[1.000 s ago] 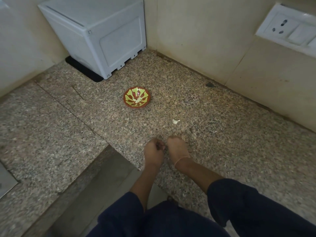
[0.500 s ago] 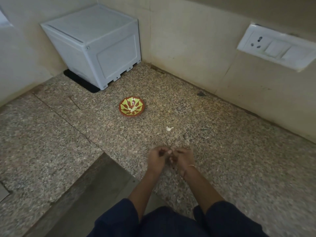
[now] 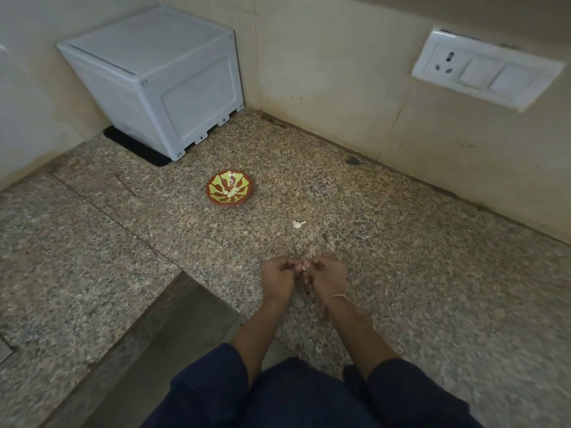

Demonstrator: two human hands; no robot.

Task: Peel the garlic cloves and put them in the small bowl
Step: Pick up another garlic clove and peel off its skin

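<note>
Both left hand (image 3: 278, 278) and right hand (image 3: 329, 278) were curled, pinching one garlic clove (image 3: 304, 267) between them. Loose clove (image 3: 298, 224) lay near small bowl (image 3: 230, 188).

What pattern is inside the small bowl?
The bowl has yellow-green petal shapes on a red-brown ground, seen best in the head view.

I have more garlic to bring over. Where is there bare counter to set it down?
Bare counter lies right of the right hand, towards the wall under the socket panel, and left of the bowl, before the white box. Tightest: between bowl, garlic piece and left hand.
</note>
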